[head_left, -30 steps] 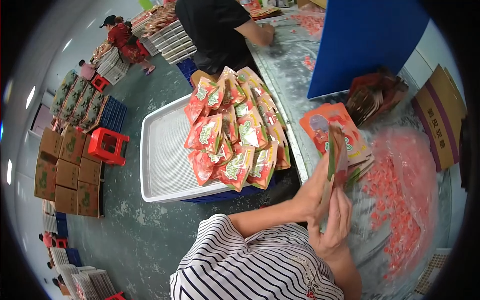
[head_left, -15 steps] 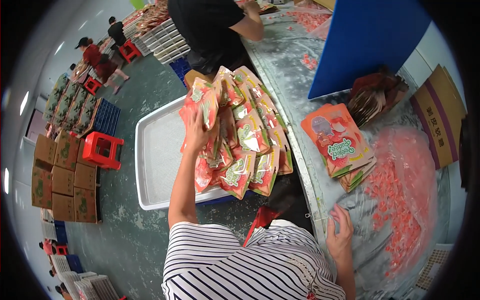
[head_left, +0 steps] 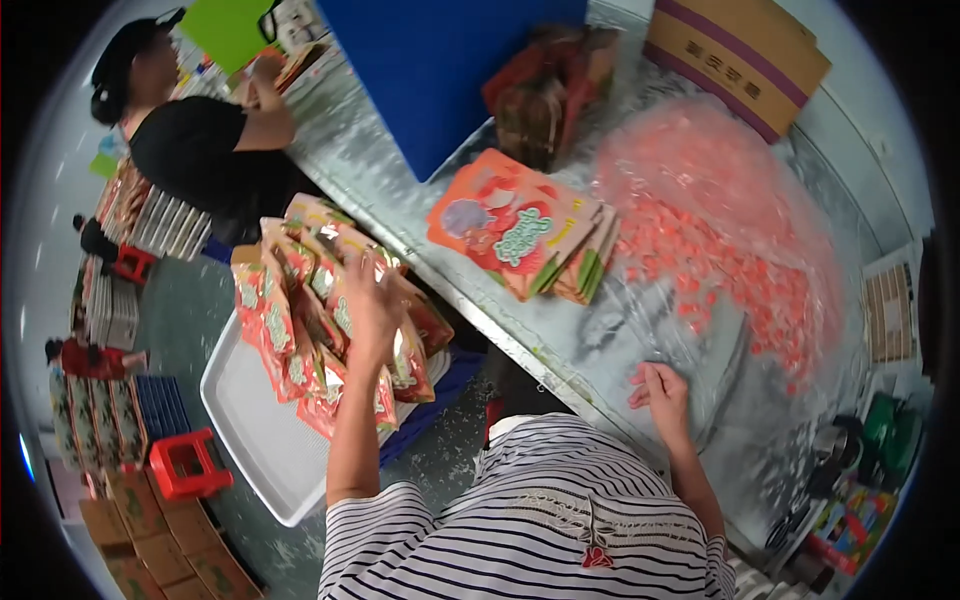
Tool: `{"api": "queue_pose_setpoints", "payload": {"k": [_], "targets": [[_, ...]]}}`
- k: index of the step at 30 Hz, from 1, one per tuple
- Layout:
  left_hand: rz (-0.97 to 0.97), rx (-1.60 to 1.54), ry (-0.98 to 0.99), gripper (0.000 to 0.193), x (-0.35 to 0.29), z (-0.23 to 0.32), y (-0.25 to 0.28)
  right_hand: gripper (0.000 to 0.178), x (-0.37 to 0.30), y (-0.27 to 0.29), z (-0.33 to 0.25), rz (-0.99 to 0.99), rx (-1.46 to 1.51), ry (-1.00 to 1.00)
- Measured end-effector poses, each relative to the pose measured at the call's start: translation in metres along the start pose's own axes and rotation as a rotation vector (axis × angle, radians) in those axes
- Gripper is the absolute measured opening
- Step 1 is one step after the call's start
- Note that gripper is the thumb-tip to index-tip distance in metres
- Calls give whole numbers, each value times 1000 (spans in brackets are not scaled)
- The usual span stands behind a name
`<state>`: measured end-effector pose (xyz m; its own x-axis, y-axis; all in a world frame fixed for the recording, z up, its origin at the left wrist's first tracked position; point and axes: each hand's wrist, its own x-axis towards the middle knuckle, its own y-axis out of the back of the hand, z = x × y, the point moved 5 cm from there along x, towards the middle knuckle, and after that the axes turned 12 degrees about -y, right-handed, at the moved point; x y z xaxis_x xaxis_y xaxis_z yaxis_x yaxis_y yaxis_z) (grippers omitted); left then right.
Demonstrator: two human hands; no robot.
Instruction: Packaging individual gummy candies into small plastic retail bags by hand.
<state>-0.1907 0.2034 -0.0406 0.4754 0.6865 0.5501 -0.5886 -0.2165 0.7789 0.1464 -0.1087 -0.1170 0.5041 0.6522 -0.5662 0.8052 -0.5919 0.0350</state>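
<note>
My left hand (head_left: 372, 312) is over a pile of red and pink candy pouches (head_left: 285, 310), its fingers apart and slightly blurred; none of the pouches is clearly in its grasp. The pile leans in a white mesh tray (head_left: 245, 420) left of the table. Loosely curled above the tabletop, my right hand (head_left: 662, 395) has fingers and thumb apart and holds nothing I can see. Beyond that hand lies a small stack of flat orange-pink pouches (head_left: 520, 225).
Loose pink candies (head_left: 690, 265) spill from a clear plastic bag (head_left: 720, 160) on the metal table (head_left: 560, 340). A blue board (head_left: 430, 80) stands upright near brown-red pouches (head_left: 545, 100) and a carton (head_left: 735, 60). A co-worker in black (head_left: 200, 150) works beyond; a red stool (head_left: 188, 465) stands left.
My view has swung right toward the table. My left hand has left the pouch at the pile's left side and is now farther right over the pile. My right hand's fingers have curled.
</note>
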Motion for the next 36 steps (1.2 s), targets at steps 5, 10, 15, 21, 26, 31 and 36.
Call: {"api": "queue_pose_setpoints", "payload": {"k": [5,10,15,21,26,31,36], "targets": [[-299,-244,-332,70,48,133,-58,20,0,0,10,-15,15,80],[-510,-282,-220,64,49,144,-92,19,-6,-2,11,17,-5,163],[-405,-369,-255,37,57,153,-85,17,-5,-3,12,-5,2,147],[-461,-373,-232,39,61,149,-92,20,-6,-5,7,-49,-36,176],[-413,-283,-297,42,61,161,-88,20,-7,-5,8,-49,-28,210],[-529,-406,-138,43,62,152,-90,20,-9,-4,6,-44,-30,223],[-343,-304,-191,16,62,151,-80,21,-8,-5,7,-64,-37,199]]}}
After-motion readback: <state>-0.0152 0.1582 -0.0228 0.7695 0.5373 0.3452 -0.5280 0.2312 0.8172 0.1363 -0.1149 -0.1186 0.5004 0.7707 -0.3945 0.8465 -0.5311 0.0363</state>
